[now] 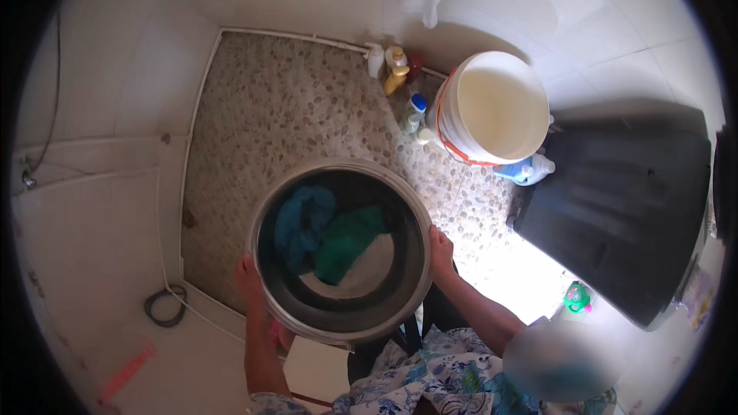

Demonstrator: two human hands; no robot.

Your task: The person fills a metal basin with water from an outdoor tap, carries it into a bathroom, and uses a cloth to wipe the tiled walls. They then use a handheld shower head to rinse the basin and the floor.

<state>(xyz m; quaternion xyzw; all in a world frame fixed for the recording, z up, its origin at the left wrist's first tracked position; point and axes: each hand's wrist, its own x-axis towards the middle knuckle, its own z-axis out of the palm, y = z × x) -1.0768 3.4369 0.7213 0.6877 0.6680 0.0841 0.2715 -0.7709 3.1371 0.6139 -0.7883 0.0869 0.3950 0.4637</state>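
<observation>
A wide round metal basin (345,168) is held up in front of my body, above the pebble-patterned floor. Inside it lie a blue cloth (302,225) and a green cloth (349,245), both crumpled. Below them a pale patch shows at the bottom; whether it is water or bare metal I cannot tell. My left hand (249,276) grips the rim on the left side. On the opposite side my right hand (441,251) has its fingers curled around the rim. The undersides of both grips are hidden.
A white bucket (447,121) with a red-orange handle stands by the wall. Beside it are several bottles, including a gold one (396,80) and a blue-capped one (417,105). A large dark box-like unit (617,207) occupies the right. A coiled hose (164,305) lies at left.
</observation>
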